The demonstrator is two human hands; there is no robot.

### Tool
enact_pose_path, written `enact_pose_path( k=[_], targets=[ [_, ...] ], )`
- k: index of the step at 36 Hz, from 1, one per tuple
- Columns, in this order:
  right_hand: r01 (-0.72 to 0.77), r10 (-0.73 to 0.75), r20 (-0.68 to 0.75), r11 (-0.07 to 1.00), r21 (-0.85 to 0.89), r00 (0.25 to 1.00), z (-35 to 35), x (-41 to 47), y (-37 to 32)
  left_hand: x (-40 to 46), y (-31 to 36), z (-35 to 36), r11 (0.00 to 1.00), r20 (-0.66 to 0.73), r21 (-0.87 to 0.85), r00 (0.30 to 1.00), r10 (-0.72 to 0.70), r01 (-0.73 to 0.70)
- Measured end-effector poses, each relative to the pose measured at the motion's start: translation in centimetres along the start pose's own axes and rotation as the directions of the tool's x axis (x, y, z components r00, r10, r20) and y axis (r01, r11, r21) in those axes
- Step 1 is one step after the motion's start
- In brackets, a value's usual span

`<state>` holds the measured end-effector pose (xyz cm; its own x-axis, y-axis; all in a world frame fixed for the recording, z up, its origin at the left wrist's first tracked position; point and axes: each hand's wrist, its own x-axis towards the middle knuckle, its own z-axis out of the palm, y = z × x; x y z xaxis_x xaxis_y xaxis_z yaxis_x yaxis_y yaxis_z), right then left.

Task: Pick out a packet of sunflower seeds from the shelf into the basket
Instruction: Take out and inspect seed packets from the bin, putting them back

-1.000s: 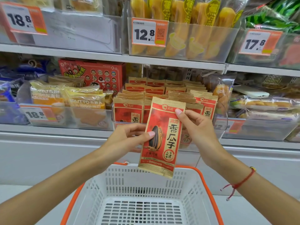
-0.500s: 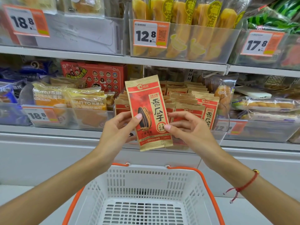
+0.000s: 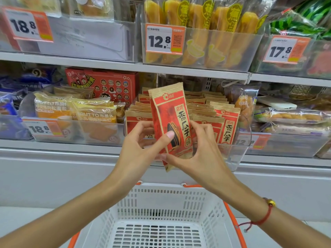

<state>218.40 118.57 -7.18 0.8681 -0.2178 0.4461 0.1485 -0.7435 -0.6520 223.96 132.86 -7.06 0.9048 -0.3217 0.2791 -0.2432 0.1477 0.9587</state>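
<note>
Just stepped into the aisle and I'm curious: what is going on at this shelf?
A person is holding one red packet of sunflower seeds upright in front of the shelf bin of matching packets. The left hand pinches its left edge and the right hand grips its lower right part. The white basket waits below, and the packet is not in it yet.

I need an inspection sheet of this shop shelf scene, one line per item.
Surface: white shelf with clear bins.
Job's things: sunflower seed packet held upright above the white basket; the basket bottom in view holds nothing.
Clutter: more seed packets, bread packs, red box, price tags.
Hands: left hand and right hand both pinch the packet.
Cables: nothing seen.
Surroundings: light floor.
</note>
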Motion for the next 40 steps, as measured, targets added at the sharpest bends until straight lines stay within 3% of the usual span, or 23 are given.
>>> enact_pose_path(
  k=[5,9,13,18,22,25,32,40],
  targets=[
    [-0.234,0.168,0.227,0.922,0.308,0.959,-1.2,0.6,0.4,0.5,0.6,-0.9,0.995,0.126,0.037,0.987,-0.099,0.095],
    [-0.357,0.178,0.374,0.795,0.49,0.91,-1.4,0.8,1.0,1.0,0.6,-1.6,0.985,0.161,0.068,0.973,-0.166,0.157],
    [-0.386,0.135,0.438,0.734,0.558,0.889,-1.1,0.6,0.9,1.3,1.0,-2.0,0.955,0.21,0.076,0.931,-0.298,0.288],
    [-0.394,0.114,0.471,0.734,0.553,0.875,-0.9,0.4,0.7,1.3,1.2,-1.9,0.946,0.236,0.112,0.917,-0.322,0.303],
    [-0.341,0.114,0.443,0.81,0.476,0.889,-1.0,0.2,0.2,1.3,1.1,-2.3,0.954,0.209,0.134,0.934,-0.292,0.268],
    [-0.238,0.083,0.327,0.851,0.469,0.942,-1.4,0.1,-0.3,1.4,0.7,-2.7,0.96,0.184,0.165,0.949,-0.255,0.226],
    [-0.119,0.073,0.106,0.835,0.537,0.992,-1.4,0.5,-0.1,1.0,-0.5,-1.8,0.956,0.136,0.264,0.976,-0.167,0.127],
    [-0.083,0.068,0.049,0.847,0.526,0.997,-1.2,0.4,0.3,0.9,-1.0,-1.4,0.927,0.102,0.356,0.981,-0.162,0.117]
  ],
)
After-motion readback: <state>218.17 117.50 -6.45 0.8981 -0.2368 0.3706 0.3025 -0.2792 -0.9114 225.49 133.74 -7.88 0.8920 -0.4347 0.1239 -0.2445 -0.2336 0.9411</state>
